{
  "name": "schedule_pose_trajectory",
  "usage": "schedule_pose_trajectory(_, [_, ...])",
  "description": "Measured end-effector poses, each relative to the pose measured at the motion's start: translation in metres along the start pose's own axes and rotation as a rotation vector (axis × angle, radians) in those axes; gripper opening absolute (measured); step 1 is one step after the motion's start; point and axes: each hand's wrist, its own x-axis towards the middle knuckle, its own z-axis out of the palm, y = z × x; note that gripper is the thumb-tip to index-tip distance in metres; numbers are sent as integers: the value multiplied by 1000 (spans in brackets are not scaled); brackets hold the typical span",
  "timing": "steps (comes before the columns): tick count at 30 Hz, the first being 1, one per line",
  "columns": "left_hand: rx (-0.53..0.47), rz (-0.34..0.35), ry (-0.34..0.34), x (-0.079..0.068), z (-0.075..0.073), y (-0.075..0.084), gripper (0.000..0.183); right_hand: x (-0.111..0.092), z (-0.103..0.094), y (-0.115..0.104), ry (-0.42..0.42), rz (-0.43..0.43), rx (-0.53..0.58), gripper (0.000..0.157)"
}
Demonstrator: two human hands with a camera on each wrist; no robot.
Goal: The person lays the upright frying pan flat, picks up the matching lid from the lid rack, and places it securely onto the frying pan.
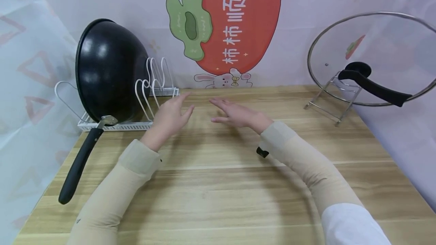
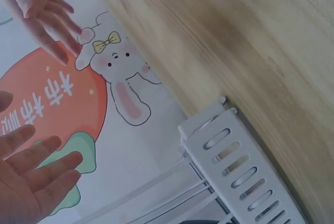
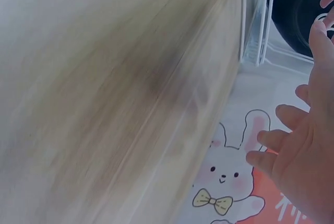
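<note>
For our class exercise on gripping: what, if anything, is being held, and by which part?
Nothing is held: the left hand and the right hand are empty. The pan sits in the rack, the lid on its stand.

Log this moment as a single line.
left hand: empty | right hand: empty, apart from left | black wok: on its side, white rack | glass lid: metal stand

The head view's right edge crops the glass lid (image 1: 374,44), and the wok (image 1: 114,67) hides its inside.
</note>
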Motion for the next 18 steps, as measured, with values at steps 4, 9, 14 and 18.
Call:
schedule_pose_trajectory(4, [-25, 13, 74, -2, -5, -1, 51, 3, 3, -4, -7, -1, 27, 81])
schedule_pose_trajectory(9, [-57, 24, 160, -5, -11, -2, 48, 5, 6, -7, 2, 0, 63, 81])
schedule_pose_trajectory(14, [-57, 52, 222, -8, -21, -4, 45, 9, 9, -11, 19, -20, 88, 79])
schedule_pose_trajectory(18, [-61, 64, 257, -10, -26, -8, 44, 12, 12, -14, 21, -21, 109, 78])
